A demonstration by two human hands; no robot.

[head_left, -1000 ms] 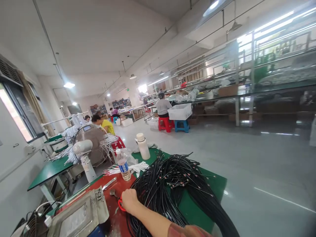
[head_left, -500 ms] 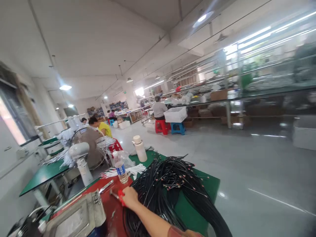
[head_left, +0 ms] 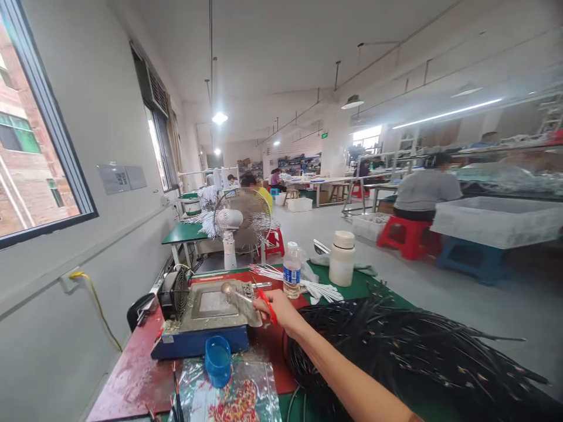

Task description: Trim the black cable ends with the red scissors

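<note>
My right hand (head_left: 276, 307) reaches in from the lower right, its fingers wrapped round a red-handled tool (head_left: 266, 304). The tool's long, pale metal end is blurred and points left. Its rounded tip lies over a blue box with a grey metal top (head_left: 200, 313), where a silvery rectangular recess shows. I cannot tell whether the tip touches that surface. Beneath my forearm spreads a large bundle of black cables (head_left: 352, 328) with stripped, coppery ends. My left hand is out of view.
A water bottle (head_left: 292, 275), a cream flask (head_left: 342, 261) and white wires (head_left: 323, 291) stand or lie behind the hand. In front are a blue cup (head_left: 217, 366) and a plastic bag (head_left: 259, 390) with red and yellow bits. A small fan (head_left: 173, 296) and a larger fan (head_left: 229, 220) stand left and behind.
The view has swung left, bringing the window, blue cup and plastic bag into sight. My right hand has carried the red-handled tool from beside the cables to over the metal-topped box.
</note>
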